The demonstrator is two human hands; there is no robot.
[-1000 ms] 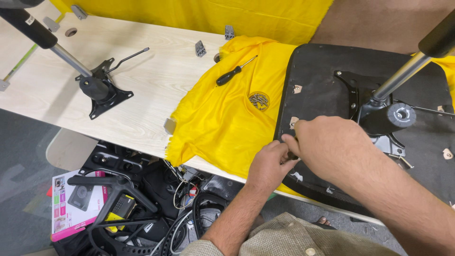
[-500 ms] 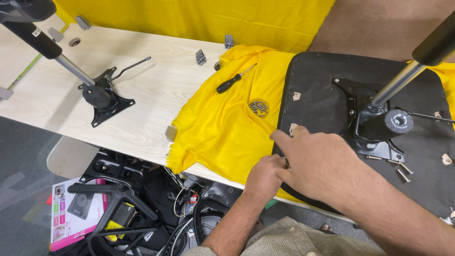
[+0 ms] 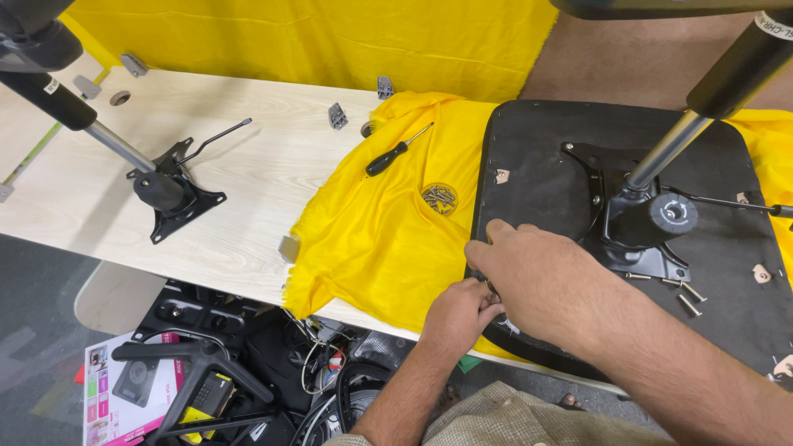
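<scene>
The black upturned chair seat pan (image 3: 545, 165) lies underside up on the yellow cloth (image 3: 388, 239) over the pale wooden tabletop (image 3: 248, 165), and both my hands work at its near left edge. My left hand (image 3: 458, 315) sits curled at the rim with its fingers pressed together around something small that I cannot make out; my right hand (image 3: 549, 277) lies over the same spot, fingers bent down, and whether its grip holds anything I cannot tell. So the part sits directly under and between both grips, touching the seat edge. To do this well, I judge I should keep the left pinch steady, press squarely, and not shove the seat off the cloth. Loose silver screws (image 3: 686, 293) lie near the black tilt mechanism (image 3: 652, 223); a black-handled screwdriver (image 3: 396, 153) rests well apart.
</scene>
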